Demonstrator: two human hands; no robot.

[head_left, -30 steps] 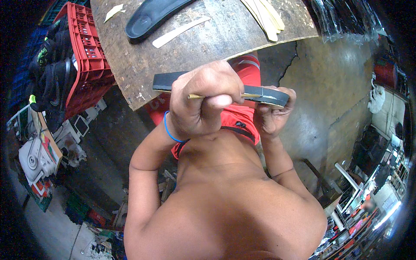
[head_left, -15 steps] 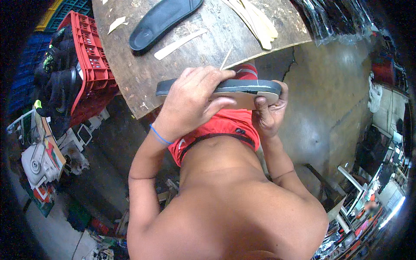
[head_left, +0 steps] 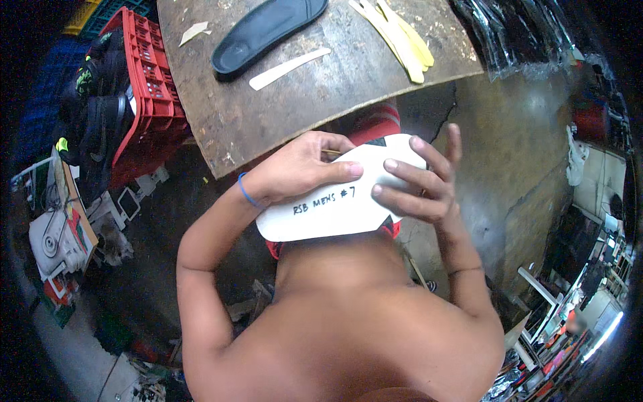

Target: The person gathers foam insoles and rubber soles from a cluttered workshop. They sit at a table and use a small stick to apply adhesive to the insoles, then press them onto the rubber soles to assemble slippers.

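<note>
A white sole-shaped piece with handwriting on its face is held in front of my belly, tilted toward me. Small dark patches show along its edge by my right hand; what lies behind it is mostly hidden. My left hand grips its far edge, thumb flat on the white face and fingers behind. A thin, light-brown stick-like bit shows between that thumb and the fingers. My right hand holds the other end, several fingertips on the white face and one finger raised free of it.
On the worn wooden table lie a black shoe insole, a pale strip, yellow strips and a scrap. A red crate with black shoes stands left. Dark plastic wrap sits right.
The sole has turned from edge-on so that its white, written face is toward me, and has come nearer my belly. My right-hand fingers have moved onto that face. The table appears shifted slightly right.
</note>
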